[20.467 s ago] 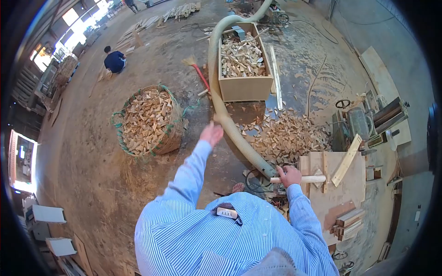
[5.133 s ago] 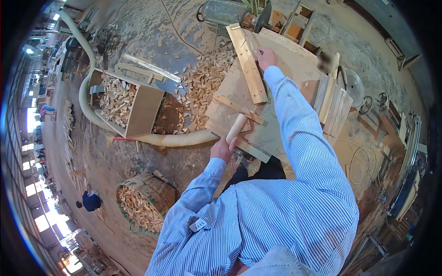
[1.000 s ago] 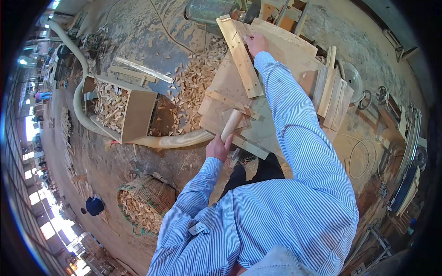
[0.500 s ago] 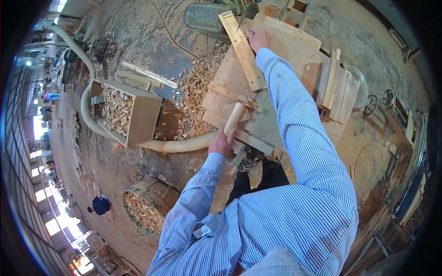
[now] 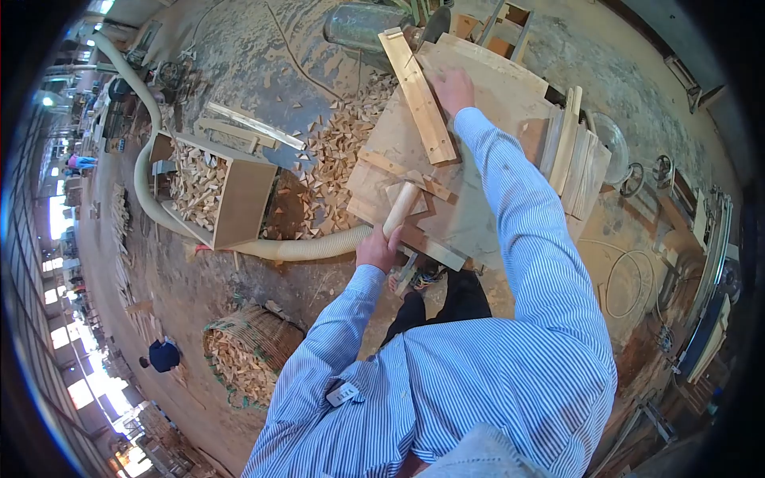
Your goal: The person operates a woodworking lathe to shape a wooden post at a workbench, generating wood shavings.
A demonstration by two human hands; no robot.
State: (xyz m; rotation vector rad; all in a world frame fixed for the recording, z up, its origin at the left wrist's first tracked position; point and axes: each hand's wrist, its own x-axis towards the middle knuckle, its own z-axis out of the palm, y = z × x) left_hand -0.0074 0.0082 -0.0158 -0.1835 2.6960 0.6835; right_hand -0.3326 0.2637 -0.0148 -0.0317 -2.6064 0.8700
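My left hand (image 5: 378, 248) is wrapped round the near end of a pale round wooden bar (image 5: 401, 209), which slants over the near left part of the worktable. Flat wooden strips (image 5: 430, 245) lie beside and under it. Farther off, my right hand (image 5: 454, 89) is low over the worktable (image 5: 486, 103), its fingers apart and pointing away from me; no held thing shows. Just left of it lies a long wooden board (image 5: 420, 99) with small holes. A dark round metal part (image 5: 434, 25) stands past the table's far edge.
Stacked wooden boards (image 5: 575, 151) rest on the table's right side. Triangular offcuts (image 5: 335, 159) cover the floor at left, near a box (image 5: 249, 199) of offcuts and a ribbed hose (image 5: 319, 245). A full wicker basket (image 5: 263, 338) stands behind; a person (image 5: 163, 355) is far left.
My right hand has drawn back a little from the table's far edge, toward me and right. The left hand keeps its grip on the round wooden bar. The whole view has shifted slightly.
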